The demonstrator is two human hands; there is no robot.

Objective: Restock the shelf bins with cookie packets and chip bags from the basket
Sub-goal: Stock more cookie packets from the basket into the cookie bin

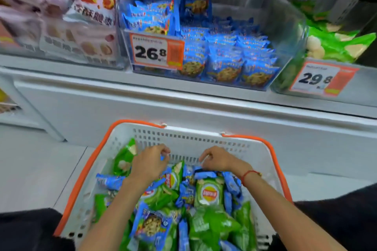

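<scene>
Hands (150,162) (217,160) low in basket (204,138), palms down, fingers curled (grip on pkts unclear).

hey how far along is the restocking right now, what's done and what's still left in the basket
Done: the clear bin by the 26.8 tag already holds rows of blue cookie packets. In hand: the left hand and right hand reach into the basket, fingers curled at the packets; whether they grip any is unclear. Left: the basket looks well filled with blue packets and green chip bags.
</scene>
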